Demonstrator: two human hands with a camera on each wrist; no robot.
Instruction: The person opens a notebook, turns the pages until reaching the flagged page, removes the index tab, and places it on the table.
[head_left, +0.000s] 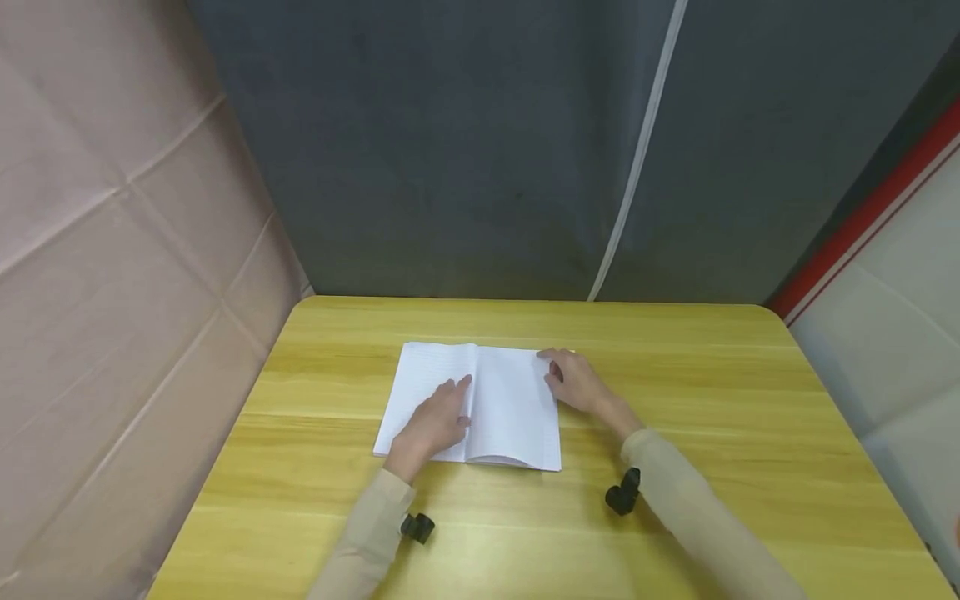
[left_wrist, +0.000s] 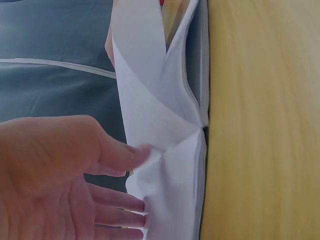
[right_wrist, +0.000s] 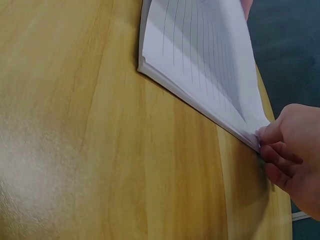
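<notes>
Both hands are laid on an open notebook that lies flat at the middle of a yellow wooden table. At about eight o'clock on the notebook, the left hand is rested palm down on the left page, its fingers stretched out and relaxed, with the fingertips reaching close to the centre fold; nothing is gripped by it. In the left wrist view the fingers of that hand are seen straight against the white paper, with loose pages standing up beyond them. At about two o'clock on the notebook, the right hand is placed at the far right corner of the right page. In the right wrist view the corner of the lined pages is seen pinched between the thumb and curled fingers of that hand, so that the top sheets are lifted a little off the stack beneath. Small black cameras are worn at both wrists, over beige sleeves. At twelve o'clock, beyond the table's far edge, a dark grey cloth backdrop is hung, crossed by a white strip.
</notes>
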